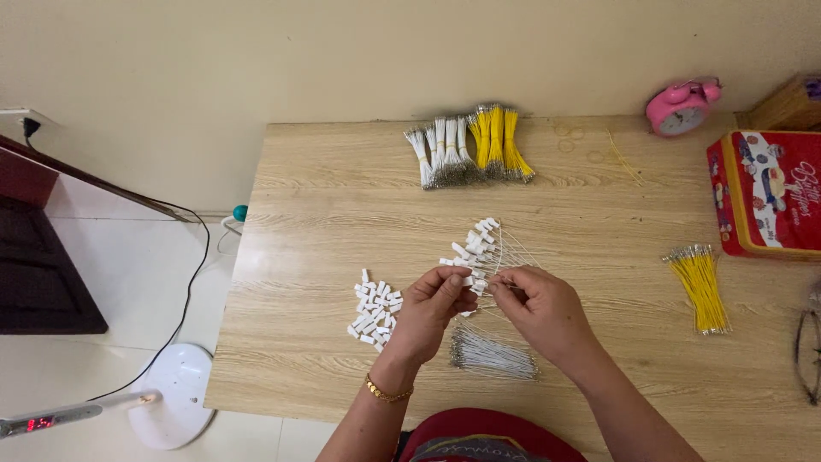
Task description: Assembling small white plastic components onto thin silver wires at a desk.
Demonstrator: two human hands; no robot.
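Pinching a white plug (467,280) at the fingertips, the left hand (430,310) meets the right hand (539,308), which grips a thin wire (498,278) at the plug. Both work above the desk (599,197), just beyond the loose white wires (493,353). Spare plugs (375,312) lie left of the plug within reach; finished pieces (481,244) fan out just behind it; bundled wires (469,145) wait farthest back.

Both forearms enter from the near edge of the desk and converge above its middle. Left hand (432,310) palm-down, fingers curled, thumb and forefinger pinched. Right hand (539,310) likewise pinched, its fingertips meeting the left's.
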